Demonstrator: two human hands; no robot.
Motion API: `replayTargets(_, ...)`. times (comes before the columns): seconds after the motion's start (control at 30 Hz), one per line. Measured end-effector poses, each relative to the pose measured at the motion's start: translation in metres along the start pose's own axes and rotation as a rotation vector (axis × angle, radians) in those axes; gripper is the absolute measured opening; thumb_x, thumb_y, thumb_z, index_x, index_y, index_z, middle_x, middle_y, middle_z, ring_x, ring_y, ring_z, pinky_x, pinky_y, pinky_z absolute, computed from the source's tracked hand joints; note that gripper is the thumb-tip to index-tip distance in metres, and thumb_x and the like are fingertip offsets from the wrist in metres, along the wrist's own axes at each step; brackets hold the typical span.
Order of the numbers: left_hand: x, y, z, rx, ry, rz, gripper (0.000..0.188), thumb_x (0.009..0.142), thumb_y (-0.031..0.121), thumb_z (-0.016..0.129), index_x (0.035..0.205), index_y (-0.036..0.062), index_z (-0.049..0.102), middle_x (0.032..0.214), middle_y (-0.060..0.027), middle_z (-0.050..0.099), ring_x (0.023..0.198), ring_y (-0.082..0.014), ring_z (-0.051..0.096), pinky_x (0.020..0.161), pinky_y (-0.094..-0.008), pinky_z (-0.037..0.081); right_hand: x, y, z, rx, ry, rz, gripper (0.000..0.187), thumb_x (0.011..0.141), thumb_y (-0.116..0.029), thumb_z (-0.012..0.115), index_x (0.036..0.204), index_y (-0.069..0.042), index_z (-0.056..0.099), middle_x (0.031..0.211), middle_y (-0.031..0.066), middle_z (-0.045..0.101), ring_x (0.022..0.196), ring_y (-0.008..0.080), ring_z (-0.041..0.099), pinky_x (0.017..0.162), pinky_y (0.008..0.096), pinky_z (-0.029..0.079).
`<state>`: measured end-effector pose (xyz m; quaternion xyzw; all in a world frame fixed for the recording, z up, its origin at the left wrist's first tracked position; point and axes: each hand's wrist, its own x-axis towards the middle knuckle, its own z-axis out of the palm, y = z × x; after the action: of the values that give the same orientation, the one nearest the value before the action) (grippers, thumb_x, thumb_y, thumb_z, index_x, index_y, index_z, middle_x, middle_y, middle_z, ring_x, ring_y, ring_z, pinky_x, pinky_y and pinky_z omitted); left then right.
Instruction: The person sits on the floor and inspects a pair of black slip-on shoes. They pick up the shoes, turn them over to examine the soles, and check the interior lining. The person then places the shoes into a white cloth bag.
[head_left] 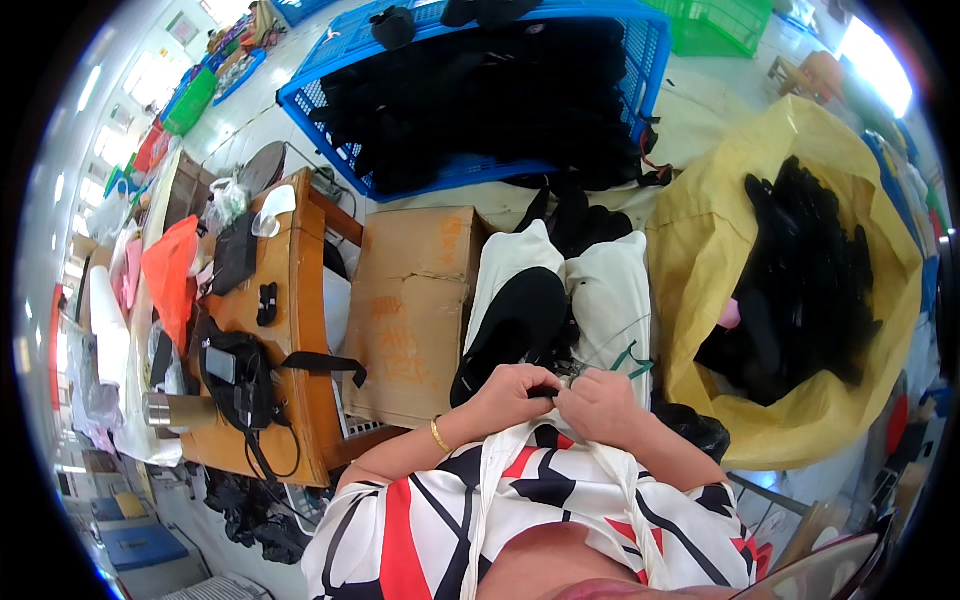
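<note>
My two hands are close together in front of my chest. Between thumb and fingers, my left hand (508,397) pinches a small dark piece of black fabric (543,391). My right hand (603,408) is closed right beside it, fingertips pressed together; what they grip is too small to make out. A larger black fabric piece (522,312) with a rounded end lies just beyond my left hand, over white cloth (512,252) on my lap. Green string (630,358) rests on the white cloth beyond my right hand.
A blue crate (300,92) heaped with black pieces stands ahead. At right, a yellow sack (690,260) holds more of them. On the left are a cardboard box (410,300) and a wooden table (285,340) bearing a black bag (240,375) and a metal cup (180,410).
</note>
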<state>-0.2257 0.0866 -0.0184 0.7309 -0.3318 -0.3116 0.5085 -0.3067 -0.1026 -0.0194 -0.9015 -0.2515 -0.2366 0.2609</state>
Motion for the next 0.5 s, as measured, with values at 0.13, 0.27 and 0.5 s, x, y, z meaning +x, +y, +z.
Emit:
replayTargets(0.13,0.004,0.008,-0.001,0.089,0.062,0.088,0.022,0.074,0.007,0.074,0.095,0.0036,0.069,0.083,-0.0071,0.066,0.072,-0.0156,0.063,0.063,-0.0261,0.05,0.006,0.0,-0.002,-0.013,0.13,-0.052,0.013,0.062,-0.012,0.068,0.07,-0.013,0.059,0.064,-0.0016,0.043,0.054,0.0144,0.049,0.045,0.0286,0.042)
replayTargets(0.27,0.005,-0.016,0.013,0.331,0.056,0.27,0.016,0.075,0.006,0.071,0.091,0.0064,0.069,0.083,-0.008,0.065,0.074,-0.0247,0.061,0.066,-0.0319,0.049,0.013,-0.015,-0.014,-0.111,-0.186,-0.129,0.011,0.067,-0.01,0.067,0.075,-0.012,0.06,0.065,-0.0008,0.049,0.054,0.0158,0.052,0.043,0.028,0.042)
replayTargets(0.5,0.01,-0.005,0.004,0.254,0.081,0.244,0.016,0.078,0.01,0.07,0.094,0.0078,0.069,0.078,-0.0074,0.062,0.075,-0.0246,0.059,0.067,-0.0337,0.048,0.004,-0.006,-0.018,1.383,0.048,1.011,0.017,0.103,-0.022,0.046,0.095,-0.008,0.05,0.077,0.0025,0.063,0.058,0.0108,0.06,0.05,0.0235,0.046)
